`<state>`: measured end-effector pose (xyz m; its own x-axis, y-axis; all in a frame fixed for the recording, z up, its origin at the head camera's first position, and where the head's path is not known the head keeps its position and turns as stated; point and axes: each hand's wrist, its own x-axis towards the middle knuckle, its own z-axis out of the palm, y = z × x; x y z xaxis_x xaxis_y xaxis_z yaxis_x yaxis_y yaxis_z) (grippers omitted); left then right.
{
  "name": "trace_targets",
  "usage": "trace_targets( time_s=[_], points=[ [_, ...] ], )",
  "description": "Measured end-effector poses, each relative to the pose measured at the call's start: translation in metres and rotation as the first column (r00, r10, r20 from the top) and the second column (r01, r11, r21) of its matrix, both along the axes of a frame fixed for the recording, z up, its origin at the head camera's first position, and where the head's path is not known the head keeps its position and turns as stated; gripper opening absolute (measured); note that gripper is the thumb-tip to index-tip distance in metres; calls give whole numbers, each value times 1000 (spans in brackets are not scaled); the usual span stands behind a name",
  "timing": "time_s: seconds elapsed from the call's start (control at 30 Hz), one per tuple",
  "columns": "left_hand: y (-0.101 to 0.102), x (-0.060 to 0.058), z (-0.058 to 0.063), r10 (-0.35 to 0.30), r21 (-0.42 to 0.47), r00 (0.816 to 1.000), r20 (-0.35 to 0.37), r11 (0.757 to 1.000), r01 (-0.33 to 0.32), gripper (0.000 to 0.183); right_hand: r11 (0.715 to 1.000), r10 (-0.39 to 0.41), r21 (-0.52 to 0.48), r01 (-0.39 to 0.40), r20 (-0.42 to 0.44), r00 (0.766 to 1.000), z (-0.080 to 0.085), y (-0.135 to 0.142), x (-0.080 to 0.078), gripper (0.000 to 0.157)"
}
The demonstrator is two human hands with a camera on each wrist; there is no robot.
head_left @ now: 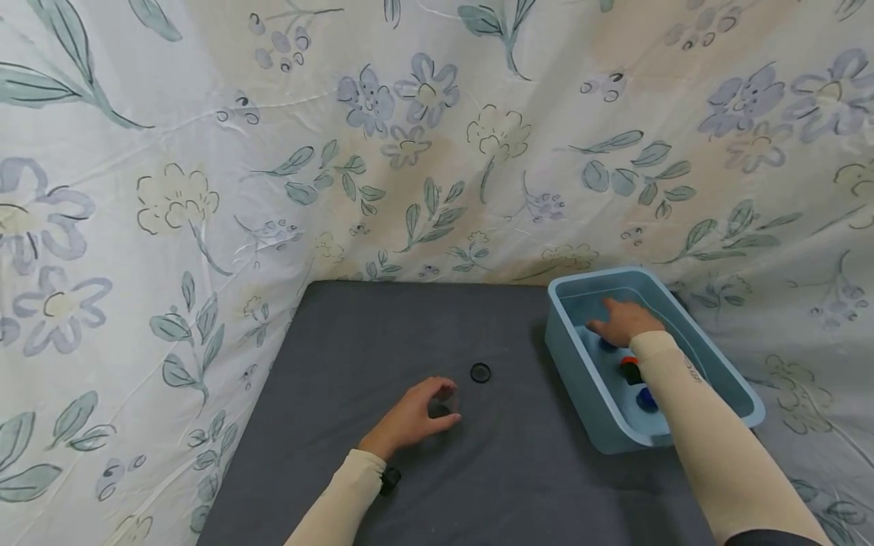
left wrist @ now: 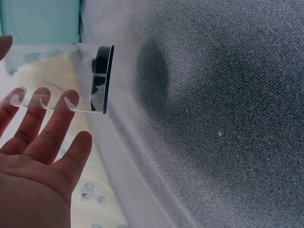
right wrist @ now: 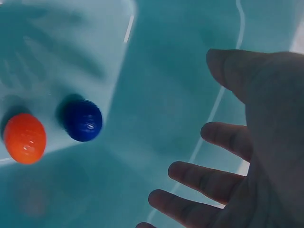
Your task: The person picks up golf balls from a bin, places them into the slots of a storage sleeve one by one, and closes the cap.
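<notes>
My left hand [head_left: 410, 418] grips a clear cylindrical container [left wrist: 52, 71] above the dark tabletop, thumb on one side and fingers on the other. A black round piece [left wrist: 101, 78] caps the container's lower end. Just beyond this hand, a black ring-like lid [head_left: 480, 372] lies on the table. Inside the light blue bin [head_left: 573, 387] is my right hand [head_left: 627, 324], fingers spread and holding nothing. Near it on the bin floor are an orange ball-like piece [right wrist: 25, 138] and a dark blue one [right wrist: 83, 120]. Another blue piece [head_left: 646, 400] lies nearer the bin's front, partly behind the forearm.
The bin stands at the table's right side, its high walls around the right hand. The dark grey tabletop [head_left: 382, 326] stretches left of it. Floral fabric [head_left: 423, 152] hangs behind the table and along both sides.
</notes>
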<state>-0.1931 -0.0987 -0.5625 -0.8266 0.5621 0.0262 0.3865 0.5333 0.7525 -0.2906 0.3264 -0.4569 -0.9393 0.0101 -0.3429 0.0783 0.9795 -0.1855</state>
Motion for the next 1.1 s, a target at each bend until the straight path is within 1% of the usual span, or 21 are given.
trace_targets(
  time_s=[0.13,0.3,0.47,0.57,0.7,0.8,0.93,1.1],
  points=[
    [0,-1,4,3,-9,1000,-22,1000,-3,48,999,-34,24,33,51,998,-16,5,-10,78],
    [0,-2,8,8,-22,999,-48,1000,-9,47,997,-71,33,69,72,995,-34,14,-18,72],
    [0,-3,10,16,-5,999,-52,1000,-16,44,998,-46,40,44,46,998,-44,24,-21,67],
    [0,-3,11,10,18,997,-77,1000,-9,43,998,-39,43,38,29,999,-47,26,-20,58],
    [1,-3,10,8,26,992,-124,1000,-5,41,996,-69,53,68,22,997,-54,28,-21,50],
    [0,-2,10,18,23,989,-147,1000,-15,40,995,-83,52,82,3,997,-61,31,-22,43],
    [-2,-1,10,33,30,990,-139,999,-29,41,996,-83,42,84,-24,996,-70,33,-24,28],
    [-6,-1,9,47,38,993,-108,998,-43,40,997,-58,50,59,-17,998,-77,34,-27,21]
  ],
)
